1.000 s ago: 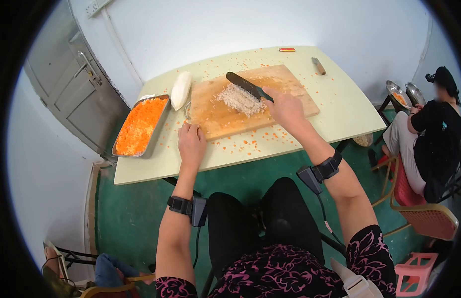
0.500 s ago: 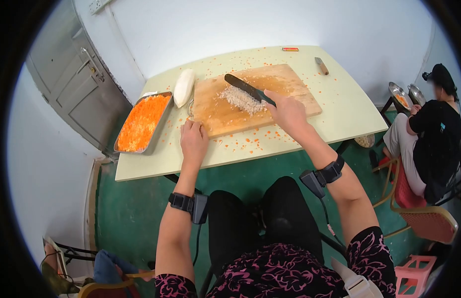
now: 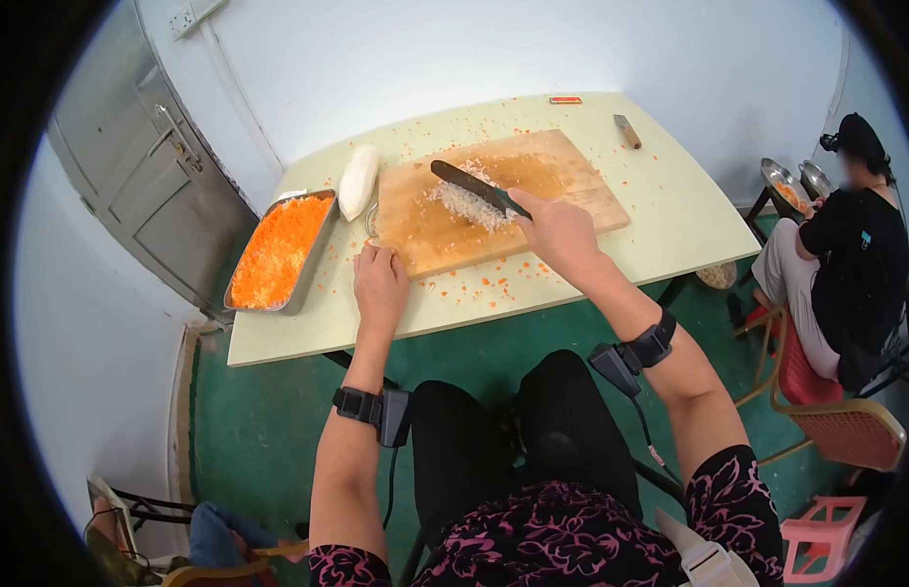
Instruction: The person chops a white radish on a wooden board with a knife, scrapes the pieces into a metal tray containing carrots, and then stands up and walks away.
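Observation:
My right hand (image 3: 560, 235) is wrapped round the handle of a kitchen knife (image 3: 469, 181) with a dark, broad blade. The blade lies low across a pile of finely chopped white bits (image 3: 466, 205) and covers part of it. Beneath is a wooden cutting board (image 3: 562, 171), stained in its middle. At the board's near left corner, my left hand (image 3: 381, 282) grips the edge with bent fingers. A peeled white radish-like vegetable (image 3: 359, 182) lies just left of the board. Beside it stands a metal tray (image 3: 313, 256) filled with chopped orange bits (image 3: 278, 249).
Orange crumbs are scattered over the pale table (image 3: 670, 215). Towards its far right lie a peeler-like tool with a wooden handle (image 3: 628, 133) and a small red packet (image 3: 565, 100). A seated person (image 3: 856, 245) works by metal bowls (image 3: 782, 181) on the right. A pink stool (image 3: 821, 538) stands lower right.
The knife has moved slightly towards me and to the left, down over the white pile. My left hand stays at the board's corner. The whole view has shifted a little.

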